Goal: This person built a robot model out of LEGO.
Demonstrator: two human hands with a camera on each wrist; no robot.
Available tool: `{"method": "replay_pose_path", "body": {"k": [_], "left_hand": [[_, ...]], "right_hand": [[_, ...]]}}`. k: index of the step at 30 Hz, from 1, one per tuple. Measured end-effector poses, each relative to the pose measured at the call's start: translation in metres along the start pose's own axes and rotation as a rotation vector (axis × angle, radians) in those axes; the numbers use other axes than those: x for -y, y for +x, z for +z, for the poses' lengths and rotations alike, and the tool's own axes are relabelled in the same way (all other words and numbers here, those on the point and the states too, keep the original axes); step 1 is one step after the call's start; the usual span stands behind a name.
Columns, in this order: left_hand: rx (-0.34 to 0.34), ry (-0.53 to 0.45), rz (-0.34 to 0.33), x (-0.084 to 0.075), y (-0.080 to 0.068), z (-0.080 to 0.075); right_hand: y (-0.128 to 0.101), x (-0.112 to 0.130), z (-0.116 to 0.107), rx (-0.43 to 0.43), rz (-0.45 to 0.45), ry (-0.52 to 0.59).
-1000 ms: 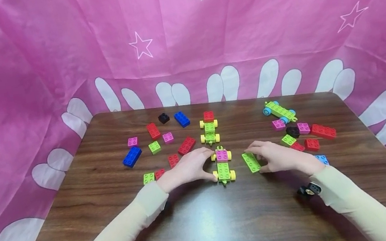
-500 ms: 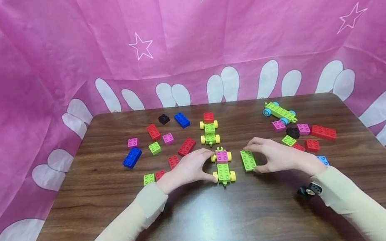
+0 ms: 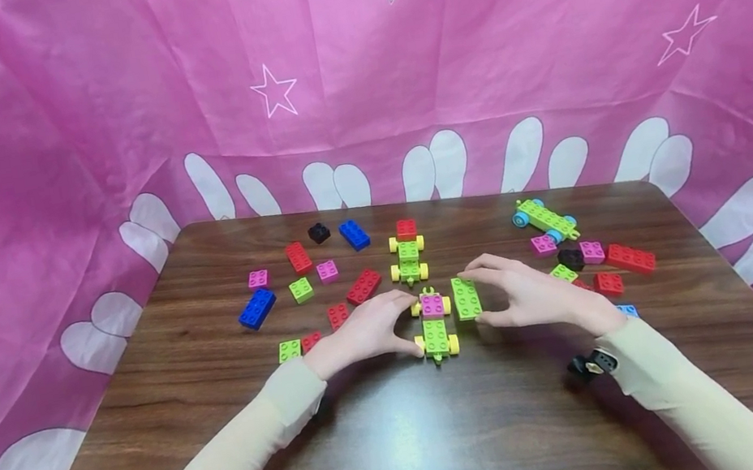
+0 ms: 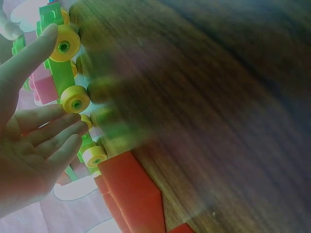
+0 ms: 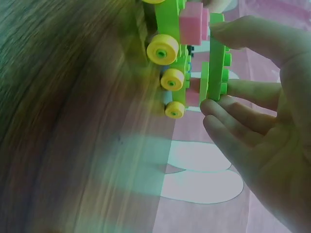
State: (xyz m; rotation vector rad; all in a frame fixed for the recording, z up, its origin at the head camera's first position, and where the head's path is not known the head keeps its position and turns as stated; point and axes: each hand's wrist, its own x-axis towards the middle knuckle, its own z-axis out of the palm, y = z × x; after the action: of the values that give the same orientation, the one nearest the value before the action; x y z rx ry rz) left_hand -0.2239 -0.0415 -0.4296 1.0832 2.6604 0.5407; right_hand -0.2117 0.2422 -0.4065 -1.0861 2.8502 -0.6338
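Note:
A small green car (image 3: 434, 326) with yellow wheels and a pink brick on its front stands at the table's middle. My left hand (image 3: 370, 326) holds it from the left, thumb and fingers at its two ends; the left wrist view shows the fingers (image 4: 46, 131) against the yellow wheels (image 4: 75, 98). My right hand (image 3: 532, 294) pinches a long green brick (image 3: 466, 297) between thumb and fingers, lifted just right of the car's pink brick (image 3: 432, 305). In the right wrist view the green brick (image 5: 215, 63) hangs beside the car (image 5: 170, 43), close to the pink brick.
A second green car with a red brick (image 3: 408, 250) stands behind. A green car with blue wheels (image 3: 545, 217) sits at the back right. Loose red, blue, pink, green and black bricks lie left (image 3: 257, 307) and right (image 3: 630, 257). Pink cloth surrounds the wooden table (image 3: 408, 435).
My right hand has lifted the long green brick off the table and carried it left and away from me, up to the car's pink brick. The left hand stays on the car.

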Motion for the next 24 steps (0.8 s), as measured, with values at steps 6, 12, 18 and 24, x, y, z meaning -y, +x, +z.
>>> {"method": "replay_pose_path", "body": {"k": [6, 12, 18, 24], "left_hand": [[0.0, -0.003, 0.001, 0.0, 0.0, -0.001], [-0.001, -0.002, 0.009, 0.001, 0.001, 0.0], [0.0, -0.006, 0.007, 0.003, 0.001, 0.001], [-0.004, -0.016, 0.011, 0.003, 0.001, 0.001]], "right_hand": [[0.007, 0.006, 0.002, -0.017, -0.055, 0.018], [0.013, 0.011, 0.007, 0.005, -0.086, 0.053], [0.017, 0.014, 0.013, 0.031, -0.093, 0.082], [0.021, 0.015, 0.017, 0.036, -0.105, 0.079]]}}
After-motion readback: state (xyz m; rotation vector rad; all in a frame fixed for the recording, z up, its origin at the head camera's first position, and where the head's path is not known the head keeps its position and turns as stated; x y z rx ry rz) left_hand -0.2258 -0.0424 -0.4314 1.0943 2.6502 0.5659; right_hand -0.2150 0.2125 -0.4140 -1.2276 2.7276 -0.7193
